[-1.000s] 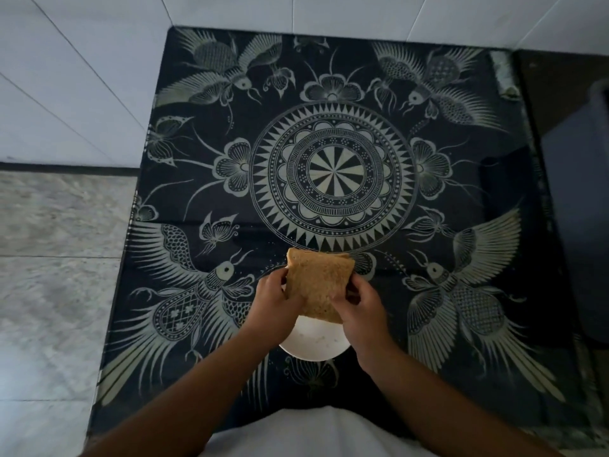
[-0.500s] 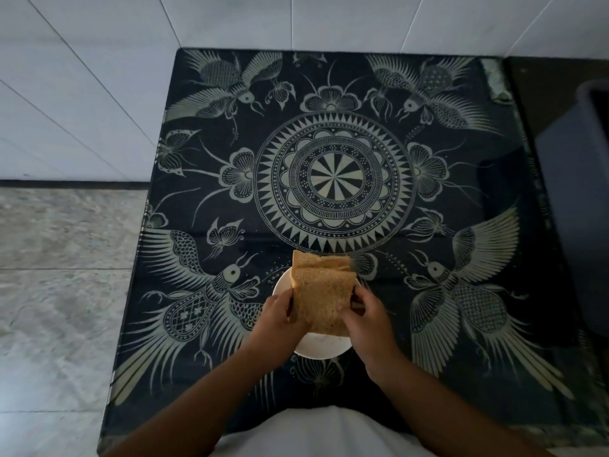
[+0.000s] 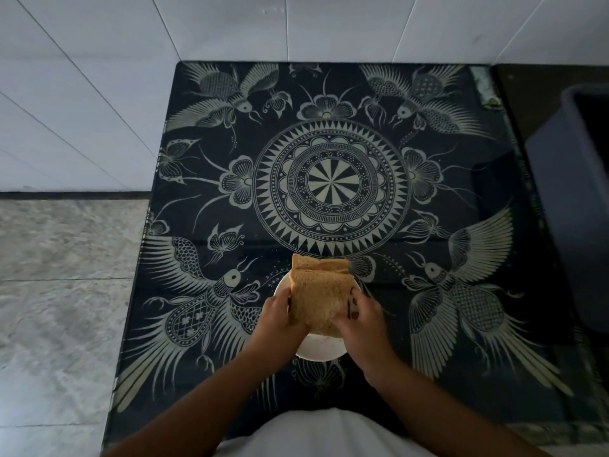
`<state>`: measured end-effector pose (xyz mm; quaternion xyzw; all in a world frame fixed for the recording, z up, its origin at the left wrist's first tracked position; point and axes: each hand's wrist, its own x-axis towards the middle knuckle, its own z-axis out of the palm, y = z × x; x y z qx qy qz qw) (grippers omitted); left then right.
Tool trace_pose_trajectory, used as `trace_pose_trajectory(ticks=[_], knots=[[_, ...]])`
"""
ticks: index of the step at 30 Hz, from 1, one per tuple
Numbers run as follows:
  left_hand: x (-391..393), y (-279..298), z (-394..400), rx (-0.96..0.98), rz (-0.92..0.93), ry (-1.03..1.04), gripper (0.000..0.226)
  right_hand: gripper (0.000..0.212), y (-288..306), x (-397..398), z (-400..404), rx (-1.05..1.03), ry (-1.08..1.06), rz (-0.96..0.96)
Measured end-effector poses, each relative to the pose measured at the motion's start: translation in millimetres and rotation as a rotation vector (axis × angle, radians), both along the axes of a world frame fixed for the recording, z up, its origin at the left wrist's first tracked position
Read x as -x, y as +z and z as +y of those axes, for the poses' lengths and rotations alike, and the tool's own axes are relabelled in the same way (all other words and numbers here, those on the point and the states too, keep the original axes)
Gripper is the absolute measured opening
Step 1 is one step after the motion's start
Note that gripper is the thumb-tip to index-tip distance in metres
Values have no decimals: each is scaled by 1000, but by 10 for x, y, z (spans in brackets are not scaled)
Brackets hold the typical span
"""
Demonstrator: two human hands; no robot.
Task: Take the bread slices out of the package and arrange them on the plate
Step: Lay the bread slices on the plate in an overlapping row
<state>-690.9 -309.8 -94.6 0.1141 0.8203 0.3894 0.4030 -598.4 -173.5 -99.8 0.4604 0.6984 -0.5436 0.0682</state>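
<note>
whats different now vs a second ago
The bread slices came down toward the plate, and a second slice now shows fanned out behind the front one. Left hand and right hand still grip the bread's sides; the plate stayed put.

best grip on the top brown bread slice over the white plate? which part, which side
Take the top brown bread slice by its two opposite side edges, coming in from left and right, as the left hand and right hand do now. It is broad, flat and probably soft, and another slice shows behind it above the white round plate, so an edge grip likely separates it cleanly.
</note>
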Motion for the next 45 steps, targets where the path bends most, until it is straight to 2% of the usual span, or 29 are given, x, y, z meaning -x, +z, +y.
trace_pose_trajectory(ticks=[4,9,15,18,21,26,35,39,45], knots=[[-54,27,-2,1,-22,18,61,72,35,-20,-62,29,17,-9],[-170,57,-68,-39,-51,44,48,71,75,-126,-141,45,39,19],[-370,93,-203,18,-45,-11,71,61,70,-309,-215,34,65,16],[-395,84,-227,37,-33,-18,69,59,69,-321,-202,1,84,9],[-392,62,-229,56,-6,-39,67,66,70,-323,-191,-25,99,-17],[-398,69,-226,14,-35,-36,72,69,78,-323,-210,2,97,2],[-381,-1,-297,-54,-95,-36,59,59,89,-357,-194,32,95,14],[-424,-29,-317,-65,-48,-12,42,54,90,-414,-232,11,108,29],[-520,-100,-356,-83,-37,-32,46,67,38,-500,-288,-11,140,-3]])
